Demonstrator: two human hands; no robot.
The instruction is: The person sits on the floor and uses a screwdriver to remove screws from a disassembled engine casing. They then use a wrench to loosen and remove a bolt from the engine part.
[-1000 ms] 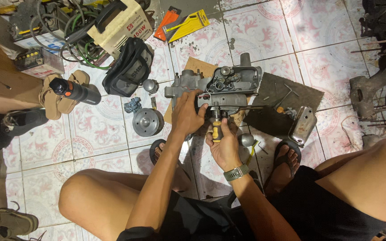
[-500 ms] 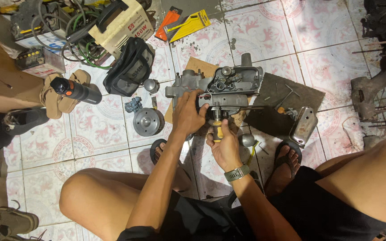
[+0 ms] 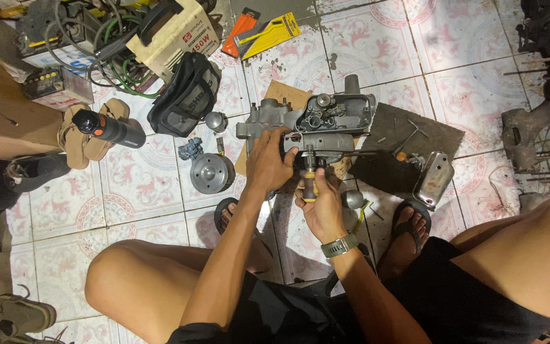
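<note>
Nearest the camera: bare knees either side, feet in sandals [image 3: 408, 223] on the patterned tile floor [image 3: 65, 197].

My right hand [image 3: 321, 207] is closed around a yellow-handled screwdriver [image 3: 312, 180]. A grey wristwatch [image 3: 340, 245] sits on that wrist. The tool's long axis runs away from me, almost straight up the frame, tip toward the underside of the grey metal housing [image 3: 326, 124]; the tip itself is hidden where it meets the casting.

My left hand [image 3: 268, 167] is just left of the right and grips the housing's near-left edge, fingers curled over it. So the housing lies directly beyond both hands. The left is on it, and the right reaches it only through the tool.

The housing rests on a piece of cardboard [image 3: 284, 95]. Its long axis lies left to right, crosswise to the screwdriver.

Beside it:
- round metal pulley [image 3: 210, 172], left, apart from the hands
- shiny metal cover [image 3: 433, 179], right, at the edge of a dark mat [image 3: 408, 137]

Farther out:
- black bag [image 3: 184, 95]
- black spray can [image 3: 109, 129]
- welding unit with cables [image 3: 173, 32]
- yellow packaged tool [image 3: 268, 35]
</note>
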